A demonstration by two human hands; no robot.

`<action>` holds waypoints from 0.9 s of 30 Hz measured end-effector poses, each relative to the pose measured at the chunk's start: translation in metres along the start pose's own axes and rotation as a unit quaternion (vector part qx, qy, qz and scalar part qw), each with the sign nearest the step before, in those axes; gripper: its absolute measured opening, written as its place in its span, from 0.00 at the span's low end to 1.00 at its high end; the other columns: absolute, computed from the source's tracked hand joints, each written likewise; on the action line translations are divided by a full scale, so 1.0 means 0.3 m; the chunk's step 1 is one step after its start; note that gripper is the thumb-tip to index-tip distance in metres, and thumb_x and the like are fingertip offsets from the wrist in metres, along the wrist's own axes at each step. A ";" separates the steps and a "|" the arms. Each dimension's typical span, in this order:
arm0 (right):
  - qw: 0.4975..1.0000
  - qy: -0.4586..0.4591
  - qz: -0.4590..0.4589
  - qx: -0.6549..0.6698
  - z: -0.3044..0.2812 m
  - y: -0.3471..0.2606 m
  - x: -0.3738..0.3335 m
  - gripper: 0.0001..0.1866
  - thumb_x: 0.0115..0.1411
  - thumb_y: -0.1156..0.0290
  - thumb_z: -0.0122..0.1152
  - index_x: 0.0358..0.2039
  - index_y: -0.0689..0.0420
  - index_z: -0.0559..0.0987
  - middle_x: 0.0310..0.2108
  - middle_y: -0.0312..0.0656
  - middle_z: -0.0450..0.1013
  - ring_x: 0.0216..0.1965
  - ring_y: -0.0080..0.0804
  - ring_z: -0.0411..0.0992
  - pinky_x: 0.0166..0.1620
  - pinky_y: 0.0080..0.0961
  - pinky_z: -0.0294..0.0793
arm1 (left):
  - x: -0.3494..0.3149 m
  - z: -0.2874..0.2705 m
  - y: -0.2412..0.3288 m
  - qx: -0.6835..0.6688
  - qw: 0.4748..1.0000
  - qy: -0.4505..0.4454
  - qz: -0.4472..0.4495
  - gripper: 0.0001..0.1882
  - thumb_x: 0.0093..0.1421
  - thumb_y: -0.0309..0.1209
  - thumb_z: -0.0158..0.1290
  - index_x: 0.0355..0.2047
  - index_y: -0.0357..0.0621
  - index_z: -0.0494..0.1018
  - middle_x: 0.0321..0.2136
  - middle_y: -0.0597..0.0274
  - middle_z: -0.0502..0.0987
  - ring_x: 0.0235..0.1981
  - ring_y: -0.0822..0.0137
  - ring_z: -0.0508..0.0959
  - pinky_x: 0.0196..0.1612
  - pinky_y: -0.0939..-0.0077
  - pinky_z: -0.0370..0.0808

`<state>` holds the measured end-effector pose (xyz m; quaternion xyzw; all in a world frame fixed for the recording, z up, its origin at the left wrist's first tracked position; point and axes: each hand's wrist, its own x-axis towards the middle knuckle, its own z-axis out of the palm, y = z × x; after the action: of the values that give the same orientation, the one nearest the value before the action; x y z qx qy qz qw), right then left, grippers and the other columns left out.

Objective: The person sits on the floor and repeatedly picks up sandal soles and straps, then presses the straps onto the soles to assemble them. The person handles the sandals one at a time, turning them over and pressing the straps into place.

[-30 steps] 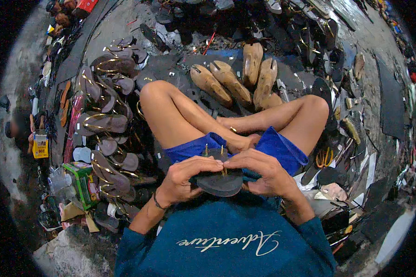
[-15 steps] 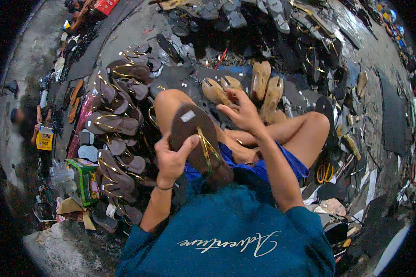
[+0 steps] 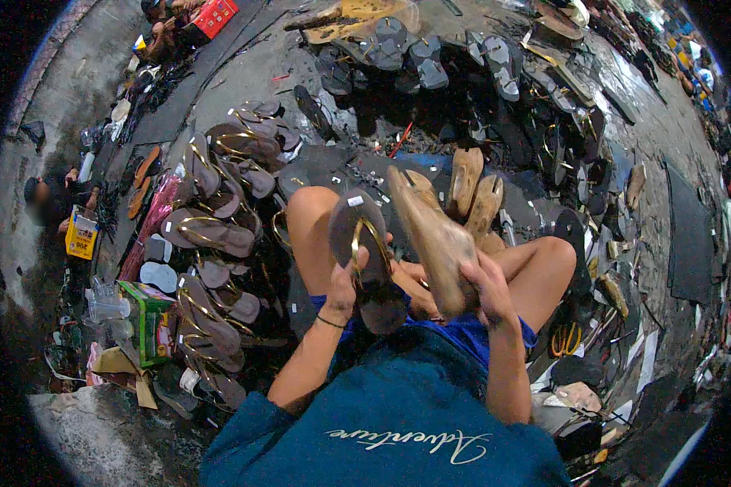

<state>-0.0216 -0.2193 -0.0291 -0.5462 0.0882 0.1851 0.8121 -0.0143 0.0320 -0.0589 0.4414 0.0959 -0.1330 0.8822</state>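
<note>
Two hands: both are full before me, my left hand (image 3: 341, 294) gripping a brown sandal (image 3: 375, 276) and my right hand (image 3: 495, 296) clasping a wooden foot form (image 3: 439, 247).
Left grip: my thumb presses on the upper face near the gold strap (image 3: 355, 243), while fingers curl in at the far edge.
Right grip: my thumb lies along the form's thick end; the other fingers are mostly hidden.
Sandal: it stands over my lap, toe end away from me, a white label near its tip.
Wooden form: just beside the sandal, a gap showing between them, it tilts with its narrow, notched end up and to the left.
Beyond my knees: more wooden forms (image 3: 465, 183) rest together on the dark ground, near a thin red stick (image 3: 400, 140).
Gold-strapped pile: brown sandals (image 3: 207, 231) lie heaped to my left, with a green box (image 3: 148, 325) and a yellow box (image 3: 82, 234) farther out.
Far arc: grey sandals (image 3: 430, 65) sit in a row across the top of the view.
Right side: yellow loop handles (image 3: 566, 341) lie near my knee; a black sheet (image 3: 690, 235) stretches well apart.
Left edge: a person (image 3: 45, 195) appears beside the yellow box.
</note>
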 end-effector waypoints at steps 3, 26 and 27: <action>0.998 -0.013 0.054 0.042 0.054 -0.057 -0.203 0.25 0.61 0.64 0.58 0.54 0.67 0.69 0.47 0.43 0.73 0.47 0.30 0.71 0.52 0.28 0.70 | 0.064 -0.060 -0.025 0.015 0.999 0.024 0.023 0.30 0.62 0.47 0.52 0.56 0.36 0.63 0.45 0.55 0.74 0.44 0.63 0.77 0.47 0.69 0.76; 0.804 0.134 -0.316 -0.486 0.351 0.142 -0.043 0.30 0.51 0.62 0.65 0.51 0.67 0.72 0.46 0.55 0.75 0.42 0.46 0.77 0.44 0.34 0.78 | -0.023 -0.035 -0.117 -0.043 0.999 -0.007 0.031 0.37 0.64 0.58 0.37 0.60 0.38 0.60 0.52 0.49 0.71 0.51 0.57 0.73 0.57 0.61 0.70; 0.797 0.145 -0.326 -0.487 0.352 0.128 -0.052 0.30 0.52 0.62 0.65 0.51 0.67 0.72 0.46 0.55 0.74 0.43 0.46 0.77 0.45 0.33 0.77 | -0.019 -0.027 -0.111 -0.068 0.997 -0.001 0.024 0.37 0.64 0.58 0.39 0.59 0.38 0.60 0.51 0.49 0.72 0.50 0.57 0.74 0.55 0.62 0.71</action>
<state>-0.0575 -0.1123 -0.0156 -0.8866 -0.0801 -0.1538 0.4288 -0.0307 0.0202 -0.0872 0.3826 0.0934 -0.1050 0.9132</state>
